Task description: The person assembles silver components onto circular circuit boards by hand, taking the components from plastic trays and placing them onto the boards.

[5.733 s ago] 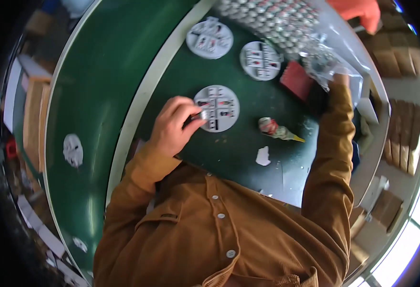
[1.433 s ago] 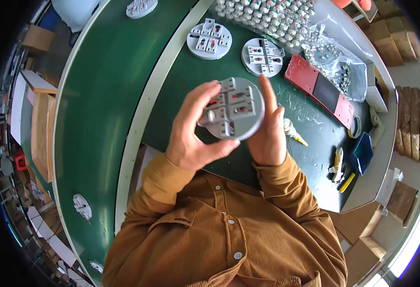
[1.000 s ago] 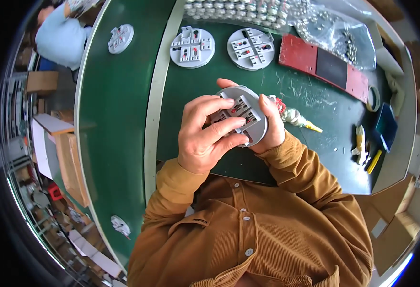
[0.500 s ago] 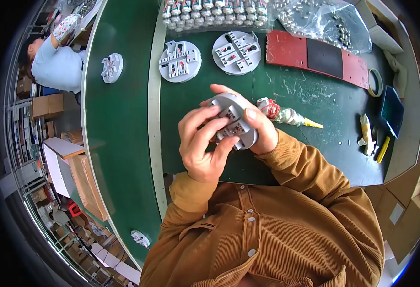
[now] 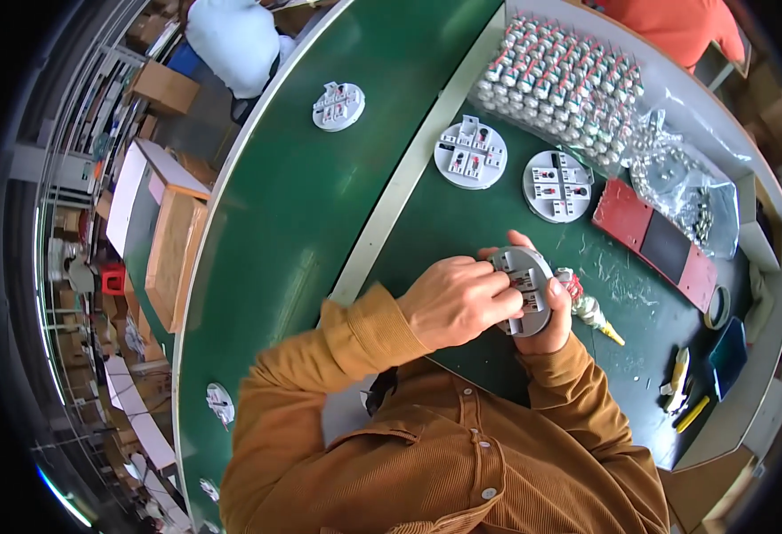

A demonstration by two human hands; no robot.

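Observation:
A round grey plastic base [image 5: 533,258] with raised blocks and small red parts on its face is tilted up in front of my chest. My right hand [image 5: 551,325] grips it from the right, with the thumb over the rim and fingers behind. Curled closed, my left hand [image 5: 462,303] presses its fingers against the left side and the blocks; its fingertips are partly hidden. Just right of my right hand lies a wrapped tool [image 5: 590,311] with red binding and a yellow pointed tip. Two similar round bases, one to the left [image 5: 471,165] and one to the right [image 5: 551,200], lie beyond my hands.
Silver parts with red wires [image 5: 569,84] stand in rows at the back, beside a clear bag [image 5: 689,191] of metal pieces. Right are a red plate [image 5: 622,214], tape roll [image 5: 718,307] and yellow-handled tool [image 5: 693,415]. Another base [image 5: 338,107] sits beyond the divider [image 5: 391,205].
The view has turned, so the bench appears swung to the right. My left fingers, spread over the base's face before, are now curled together at its left side. My right hand keeps its hold.

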